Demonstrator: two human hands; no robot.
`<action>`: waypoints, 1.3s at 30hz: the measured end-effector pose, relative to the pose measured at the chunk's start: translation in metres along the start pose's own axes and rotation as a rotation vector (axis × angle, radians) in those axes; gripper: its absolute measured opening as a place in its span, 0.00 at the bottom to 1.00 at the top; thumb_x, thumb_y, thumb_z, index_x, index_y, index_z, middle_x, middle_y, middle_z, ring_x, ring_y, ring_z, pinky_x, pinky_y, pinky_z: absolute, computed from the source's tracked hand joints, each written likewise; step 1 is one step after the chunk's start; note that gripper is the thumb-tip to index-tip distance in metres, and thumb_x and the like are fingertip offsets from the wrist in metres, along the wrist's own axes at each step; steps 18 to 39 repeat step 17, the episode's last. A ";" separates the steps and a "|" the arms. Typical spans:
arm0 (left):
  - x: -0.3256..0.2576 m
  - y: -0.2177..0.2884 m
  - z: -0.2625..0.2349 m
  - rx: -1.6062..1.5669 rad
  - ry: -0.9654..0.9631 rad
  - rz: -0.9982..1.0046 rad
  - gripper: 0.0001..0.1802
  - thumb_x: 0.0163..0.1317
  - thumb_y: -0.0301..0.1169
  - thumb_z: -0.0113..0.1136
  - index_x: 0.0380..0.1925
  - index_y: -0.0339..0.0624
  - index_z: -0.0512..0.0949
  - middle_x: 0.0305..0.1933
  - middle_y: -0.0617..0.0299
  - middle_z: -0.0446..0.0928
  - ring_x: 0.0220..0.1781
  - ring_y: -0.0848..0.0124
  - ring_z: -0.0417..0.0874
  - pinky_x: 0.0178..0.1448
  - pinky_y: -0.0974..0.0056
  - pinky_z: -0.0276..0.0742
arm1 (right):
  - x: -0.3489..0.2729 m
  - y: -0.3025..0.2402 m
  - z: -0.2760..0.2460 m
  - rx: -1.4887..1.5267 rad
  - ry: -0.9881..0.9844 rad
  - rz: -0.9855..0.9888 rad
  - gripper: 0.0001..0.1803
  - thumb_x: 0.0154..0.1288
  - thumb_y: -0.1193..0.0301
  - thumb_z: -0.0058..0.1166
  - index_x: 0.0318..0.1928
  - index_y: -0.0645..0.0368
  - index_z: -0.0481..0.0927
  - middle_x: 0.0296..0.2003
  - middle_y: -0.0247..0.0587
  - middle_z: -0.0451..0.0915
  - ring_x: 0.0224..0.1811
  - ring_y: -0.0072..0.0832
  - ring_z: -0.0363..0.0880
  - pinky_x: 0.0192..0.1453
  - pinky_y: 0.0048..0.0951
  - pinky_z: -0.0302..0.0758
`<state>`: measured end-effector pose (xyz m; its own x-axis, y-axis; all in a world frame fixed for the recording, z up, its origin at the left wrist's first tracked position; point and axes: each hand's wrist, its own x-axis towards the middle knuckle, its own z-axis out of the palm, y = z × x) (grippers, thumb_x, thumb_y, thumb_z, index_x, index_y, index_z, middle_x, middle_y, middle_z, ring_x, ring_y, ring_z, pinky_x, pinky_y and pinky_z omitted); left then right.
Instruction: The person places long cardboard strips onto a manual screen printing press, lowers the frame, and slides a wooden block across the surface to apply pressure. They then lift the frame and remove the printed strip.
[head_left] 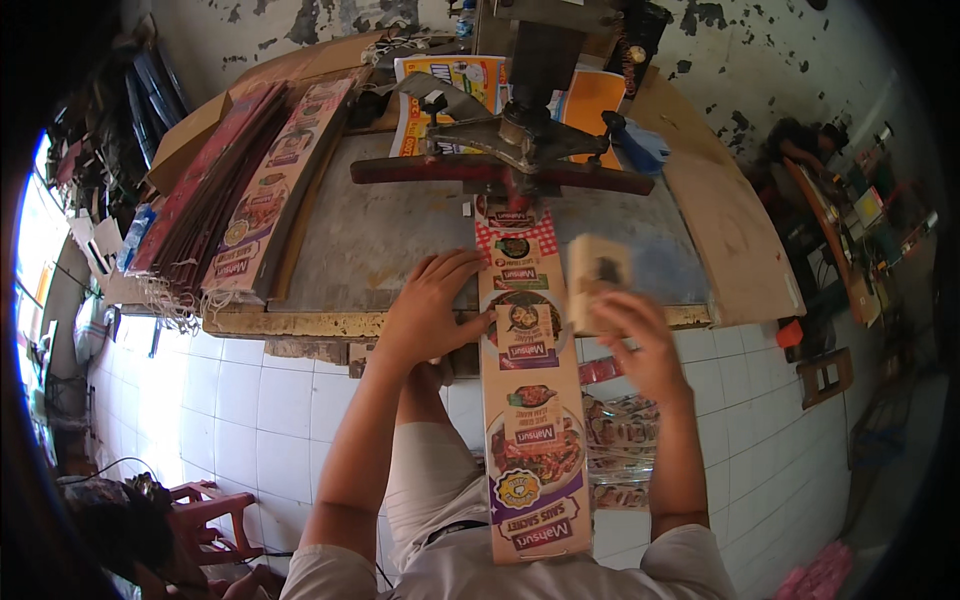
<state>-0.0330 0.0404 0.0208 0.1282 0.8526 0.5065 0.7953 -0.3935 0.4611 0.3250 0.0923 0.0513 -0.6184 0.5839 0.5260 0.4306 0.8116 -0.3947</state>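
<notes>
A long printed cardboard strip (pixel 533 385) with food pictures runs from under the press head toward my lap, its near part overhanging the table edge. My left hand (pixel 432 305) lies on the table against the strip's left side, fingers stretched out and thumb apart, the fingertips and thumb touching its edge. My right hand (pixel 642 345) is just right of the strip, its fingers closed on the near end of a pale block (pixel 592 262) with a dark patch. Motion blurs the block, so its material is unclear.
A metal press head with a red crossbar (pixel 400 171) stands over the table (pixel 350 225). Stacked printed strips (pixel 275 190) lie at the left. Bundles in clear wrap (pixel 620 425) are on the tiled floor. A red stool (pixel 215 520) and a person are lower left; another person sits far right.
</notes>
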 end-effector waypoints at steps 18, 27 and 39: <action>0.005 0.001 0.004 -0.029 -0.027 -0.023 0.40 0.62 0.38 0.78 0.75 0.43 0.80 0.77 0.49 0.82 0.84 0.51 0.76 0.88 0.41 0.65 | 0.011 0.086 -0.033 -0.268 -0.016 0.250 0.27 0.73 0.65 0.75 0.70 0.51 0.86 0.75 0.51 0.80 0.80 0.45 0.76 0.84 0.52 0.73; 0.005 0.001 0.004 -0.029 -0.027 -0.023 0.40 0.62 0.38 0.78 0.75 0.43 0.80 0.77 0.49 0.82 0.84 0.51 0.76 0.88 0.41 0.65 | 0.011 0.086 -0.033 -0.268 -0.016 0.250 0.27 0.73 0.65 0.75 0.70 0.51 0.86 0.75 0.51 0.80 0.80 0.45 0.76 0.84 0.52 0.73; 0.005 0.001 0.004 -0.029 -0.027 -0.023 0.40 0.62 0.38 0.78 0.75 0.43 0.80 0.77 0.49 0.82 0.84 0.51 0.76 0.88 0.41 0.65 | 0.011 0.086 -0.033 -0.268 -0.016 0.250 0.27 0.73 0.65 0.75 0.70 0.51 0.86 0.75 0.51 0.80 0.80 0.45 0.76 0.84 0.52 0.73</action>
